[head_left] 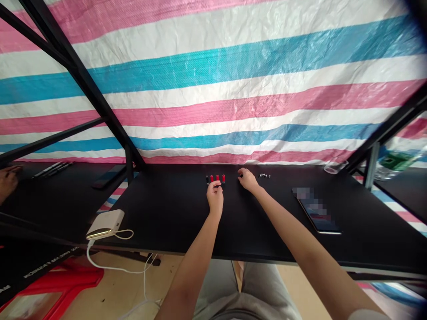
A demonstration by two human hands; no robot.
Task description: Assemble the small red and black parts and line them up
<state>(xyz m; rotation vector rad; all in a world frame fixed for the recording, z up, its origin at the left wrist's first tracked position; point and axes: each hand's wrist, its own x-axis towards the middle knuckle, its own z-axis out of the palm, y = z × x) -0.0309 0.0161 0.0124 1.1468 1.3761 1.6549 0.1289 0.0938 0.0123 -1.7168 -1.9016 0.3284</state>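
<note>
A short row of small cylinders stands on the black table (160, 200) near its back edge: a black cylinder (207, 180) at the left end and several red cylinders (211, 178) beside it. Just in front of this row is my left hand (215, 195), fingers curled in; whatever they may hold is too small to make out. My right hand (247, 179) is to the right of the row, its fingertips pinched together near the tabletop. A dark speck shows at those fingertips, its kind unclear. Several tiny silver pieces (264, 176) lie to the right of my right hand.
A phone (316, 211) lies on the right, and a clear cup (335, 166) is at the back right. On the left sits a white box (106, 223) with a cable. Black metal frames flank the table; a striped sheet (233, 98) hangs behind. Another person's hand (8, 181) shows far left.
</note>
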